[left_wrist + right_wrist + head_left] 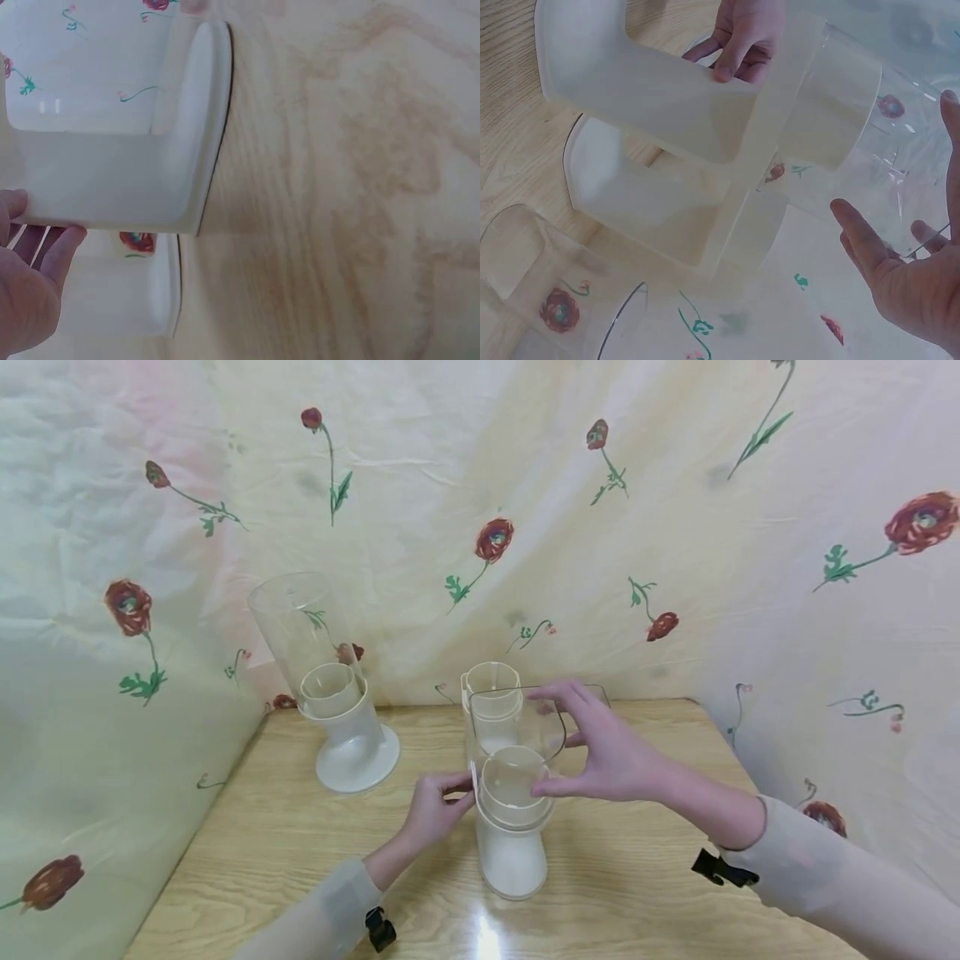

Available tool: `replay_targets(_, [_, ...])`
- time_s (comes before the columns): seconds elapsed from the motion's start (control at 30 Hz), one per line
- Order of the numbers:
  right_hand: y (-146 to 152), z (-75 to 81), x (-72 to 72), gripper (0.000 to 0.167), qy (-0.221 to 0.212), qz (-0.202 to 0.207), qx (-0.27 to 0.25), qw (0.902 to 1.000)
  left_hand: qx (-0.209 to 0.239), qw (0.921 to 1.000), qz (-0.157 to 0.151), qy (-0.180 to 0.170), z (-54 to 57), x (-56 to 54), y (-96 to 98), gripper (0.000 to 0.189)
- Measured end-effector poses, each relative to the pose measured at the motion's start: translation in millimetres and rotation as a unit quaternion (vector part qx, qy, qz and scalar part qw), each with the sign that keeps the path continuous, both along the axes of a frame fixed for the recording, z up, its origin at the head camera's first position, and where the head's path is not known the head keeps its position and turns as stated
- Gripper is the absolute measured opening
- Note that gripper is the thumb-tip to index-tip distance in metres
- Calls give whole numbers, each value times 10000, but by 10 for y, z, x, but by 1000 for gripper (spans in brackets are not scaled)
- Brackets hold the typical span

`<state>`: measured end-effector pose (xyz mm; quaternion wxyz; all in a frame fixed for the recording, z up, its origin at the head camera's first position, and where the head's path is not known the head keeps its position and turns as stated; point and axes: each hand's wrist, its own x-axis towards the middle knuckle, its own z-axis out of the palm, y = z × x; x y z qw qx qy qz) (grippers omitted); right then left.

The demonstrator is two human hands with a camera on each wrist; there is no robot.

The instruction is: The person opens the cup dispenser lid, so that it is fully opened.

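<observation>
A white double stand [513, 864] carries two round collars, one behind the other. My left hand [433, 810] pinches its side just below the near collar [516, 817], thumb and fingertips on the edge. A clear plastic tube [900, 169] surrounds that near collar and leans up from it. My right hand [611, 756] holds this tube from the right, thumb on the near side and fingers spread around the far side. The rear collar [492, 681] shows bare behind it, partly overlapped by the tube.
At the left a separate white stand [356, 756] bears a tall clear cylinder [303, 627]. Another clear tube [532, 262] lies on the wooden table [247, 860] behind my right hand. A flowered cloth [420, 460] hangs around the back and sides.
</observation>
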<state>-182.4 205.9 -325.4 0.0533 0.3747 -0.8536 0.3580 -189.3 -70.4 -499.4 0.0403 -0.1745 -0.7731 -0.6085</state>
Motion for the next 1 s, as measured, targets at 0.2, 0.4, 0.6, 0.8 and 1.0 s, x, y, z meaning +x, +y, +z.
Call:
replay_targets(0.2, [35,-51,39,117,-528,-88,-278,9982,227,9996,9,-192,12,0,12,26])
replay_targets(0.4, [-30,-99,99,129,-723,-392,-258,9963,315,9994,-165,-20,73,-27,61,28])
replay_targets(0.6, [-29,-111,66,124,-831,-116,-330,9959,303,9994,-146,-109,81,-10,72,28])
replay_targets(0.8, [-4,-91,45,128,-778,-135,-223,9966,139,9998,-91,69,135,-21,49,34])
replay_targets(1.0, [-11,-94,50,126,-763,-324,-232,9963,217,9991,-329,182,206,-39,31,38])
